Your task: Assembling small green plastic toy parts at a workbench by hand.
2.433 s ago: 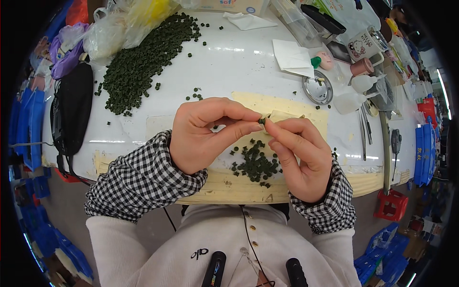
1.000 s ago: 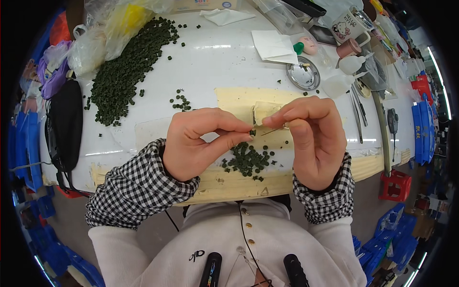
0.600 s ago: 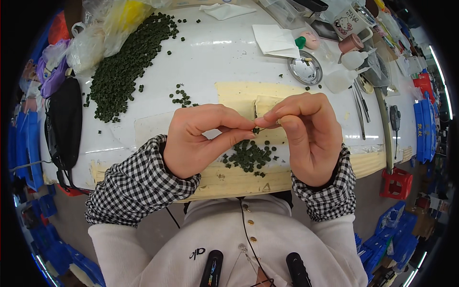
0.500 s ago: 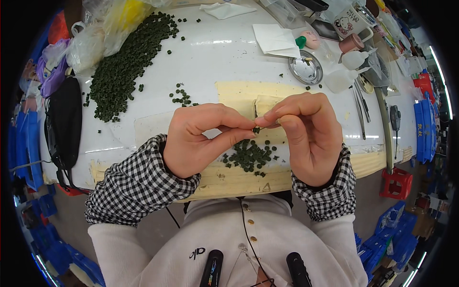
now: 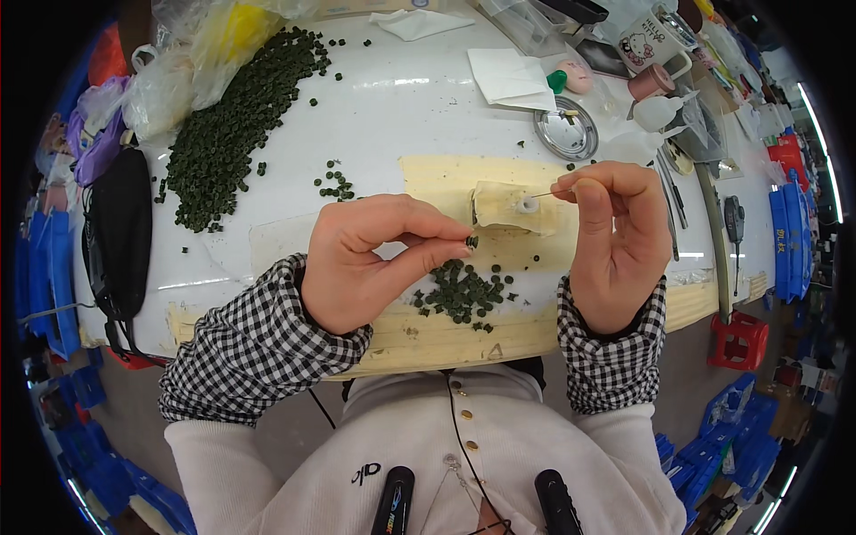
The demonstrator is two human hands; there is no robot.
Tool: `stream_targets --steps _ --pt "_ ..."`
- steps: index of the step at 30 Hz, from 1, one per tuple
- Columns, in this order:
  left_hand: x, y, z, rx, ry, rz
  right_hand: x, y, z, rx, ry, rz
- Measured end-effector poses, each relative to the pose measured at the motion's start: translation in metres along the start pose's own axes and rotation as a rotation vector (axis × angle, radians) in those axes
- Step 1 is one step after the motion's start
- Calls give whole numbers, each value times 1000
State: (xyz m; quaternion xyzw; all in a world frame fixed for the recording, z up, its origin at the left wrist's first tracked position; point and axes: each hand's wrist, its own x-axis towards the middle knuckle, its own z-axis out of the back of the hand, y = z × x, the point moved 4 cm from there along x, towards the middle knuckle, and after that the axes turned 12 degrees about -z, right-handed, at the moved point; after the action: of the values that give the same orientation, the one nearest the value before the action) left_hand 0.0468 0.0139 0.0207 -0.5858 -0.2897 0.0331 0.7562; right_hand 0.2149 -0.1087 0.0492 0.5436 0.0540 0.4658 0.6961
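Observation:
My left hand (image 5: 367,260) pinches a small dark green round piece (image 5: 472,242) between thumb and forefinger. Off to the right, my right hand (image 5: 620,245) is closed on a thin needle-like tool (image 5: 544,194). Its tip points left, close above a small white round part with a hole (image 5: 529,205); whether they touch I cannot tell. That part sits on a cream tape-covered block (image 5: 497,198). Below both hands lies a small pile of the same green pieces (image 5: 464,290), on a cream covering (image 5: 437,178).
A large heap of green pieces (image 5: 236,120) spreads at the far left beside plastic bags (image 5: 160,98) and a black pouch (image 5: 120,232). At the right are a round metal dish (image 5: 566,129), white paper (image 5: 508,76), a mug (image 5: 651,40), squeeze bottles (image 5: 658,111) and tweezers (image 5: 670,201).
My right hand has moved right, away from the left, taking the needle-like tool with it. The block and white part are now uncovered. My left hand stays nearly still with its green piece.

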Motion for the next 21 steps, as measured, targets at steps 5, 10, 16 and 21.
stream_targets --steps 5,10,16,21 --pt "-1 2 3 9 -35 -1 7 3 -5 -305 -8 103" --pt "-1 0 4 12 -76 -6 6 2 -8 -406 53 125" --pt "-1 2 4 14 -96 -15 6 10 -1 -363 -20 136" --pt "-1 2 5 20 -102 -29 -11 51 30 -78 74 297"
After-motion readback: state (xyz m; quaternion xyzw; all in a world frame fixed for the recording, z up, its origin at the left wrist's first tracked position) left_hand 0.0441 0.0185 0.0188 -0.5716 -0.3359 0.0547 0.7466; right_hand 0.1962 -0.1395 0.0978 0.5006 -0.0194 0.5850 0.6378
